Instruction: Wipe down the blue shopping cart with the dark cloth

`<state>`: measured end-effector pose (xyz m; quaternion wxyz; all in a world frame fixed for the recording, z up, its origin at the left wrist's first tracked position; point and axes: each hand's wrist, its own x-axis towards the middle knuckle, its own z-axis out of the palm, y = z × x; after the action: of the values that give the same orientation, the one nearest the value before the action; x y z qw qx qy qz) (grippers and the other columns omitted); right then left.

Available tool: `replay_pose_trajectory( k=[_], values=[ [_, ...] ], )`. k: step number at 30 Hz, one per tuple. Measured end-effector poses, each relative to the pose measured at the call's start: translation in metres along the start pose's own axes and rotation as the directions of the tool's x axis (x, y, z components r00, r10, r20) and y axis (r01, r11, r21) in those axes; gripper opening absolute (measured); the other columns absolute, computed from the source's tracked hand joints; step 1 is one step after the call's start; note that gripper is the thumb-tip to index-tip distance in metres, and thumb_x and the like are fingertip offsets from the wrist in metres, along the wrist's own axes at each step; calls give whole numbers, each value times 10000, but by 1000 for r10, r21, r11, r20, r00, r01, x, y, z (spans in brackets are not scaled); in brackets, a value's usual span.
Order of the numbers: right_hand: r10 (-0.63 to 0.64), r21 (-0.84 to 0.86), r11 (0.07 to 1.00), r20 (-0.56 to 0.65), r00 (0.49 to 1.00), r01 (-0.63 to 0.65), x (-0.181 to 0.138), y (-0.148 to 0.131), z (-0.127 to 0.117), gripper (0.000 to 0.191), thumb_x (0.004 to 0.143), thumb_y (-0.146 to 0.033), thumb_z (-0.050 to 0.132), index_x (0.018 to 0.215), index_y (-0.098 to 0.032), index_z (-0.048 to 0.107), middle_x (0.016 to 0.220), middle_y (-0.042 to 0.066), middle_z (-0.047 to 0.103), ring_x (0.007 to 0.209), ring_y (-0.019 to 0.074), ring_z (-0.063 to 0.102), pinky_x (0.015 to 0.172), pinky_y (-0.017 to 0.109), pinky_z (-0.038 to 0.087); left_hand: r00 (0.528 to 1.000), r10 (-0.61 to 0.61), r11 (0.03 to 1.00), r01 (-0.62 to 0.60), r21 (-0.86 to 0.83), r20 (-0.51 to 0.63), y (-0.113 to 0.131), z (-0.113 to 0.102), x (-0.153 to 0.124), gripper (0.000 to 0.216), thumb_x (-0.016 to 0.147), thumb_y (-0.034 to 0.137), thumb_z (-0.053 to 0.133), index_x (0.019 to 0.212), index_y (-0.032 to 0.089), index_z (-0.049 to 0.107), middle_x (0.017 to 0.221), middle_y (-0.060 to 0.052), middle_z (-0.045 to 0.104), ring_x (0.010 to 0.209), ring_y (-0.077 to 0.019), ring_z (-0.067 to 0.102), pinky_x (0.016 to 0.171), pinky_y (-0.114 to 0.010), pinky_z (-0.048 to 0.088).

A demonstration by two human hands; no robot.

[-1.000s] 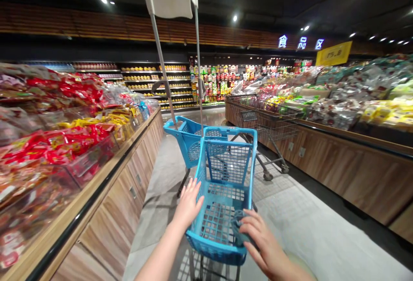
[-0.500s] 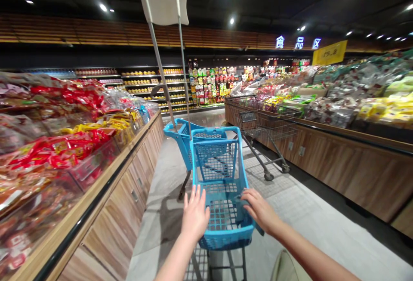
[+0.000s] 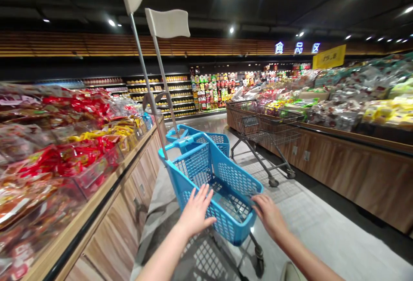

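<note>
A small blue plastic shopping cart [image 3: 222,177] stands in the aisle right in front of me, turned toward the left, with a white flag on a tall pole at its far end. My left hand [image 3: 196,211] lies flat on the cart's near left wall, fingers spread. My right hand [image 3: 268,213] curls over the near right rim, fingers closed on the edge. A second blue cart [image 3: 206,137] with its own white flag [image 3: 167,23] stands just beyond, touching the first.
A wood-fronted display counter [image 3: 106,212] piled with red and yellow packaged snacks runs along the left. A grey wire trolley [image 3: 263,124] stands by the right counter [image 3: 355,165] of bagged goods. Stocked shelves [image 3: 209,89] close the aisle's far end.
The cart has swung its front to the left, toward the left counter. Both hands stayed on its near end, and my left hand slid onto its side wall.
</note>
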<state>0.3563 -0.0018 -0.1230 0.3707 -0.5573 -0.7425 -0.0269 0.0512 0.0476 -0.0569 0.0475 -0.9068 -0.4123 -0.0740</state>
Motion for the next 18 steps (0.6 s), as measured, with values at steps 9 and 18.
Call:
replay_pose_trajectory(
  k=[9,18],
  values=[
    [-56,22,998,125,991,54,-6,-56,14,148,943,-295,518,1040,-225,605,1033,62,646,1016,233,559,989,448,412,998,24,999,-25,24,62,-15,-3,22,528,851,496,591,1261,164,585,1180,-135,688,1043,-285,656,965,-422,469],
    [-10,-124,992,87,996,20,22,13,13,212,969,-306,442,1021,-209,623,1028,67,662,999,229,572,909,365,418,987,-52,953,94,289,-149,-102,-56,-31,574,880,553,527,1323,191,555,1441,-163,482,1373,-336,385,1136,-585,208]
  ],
)
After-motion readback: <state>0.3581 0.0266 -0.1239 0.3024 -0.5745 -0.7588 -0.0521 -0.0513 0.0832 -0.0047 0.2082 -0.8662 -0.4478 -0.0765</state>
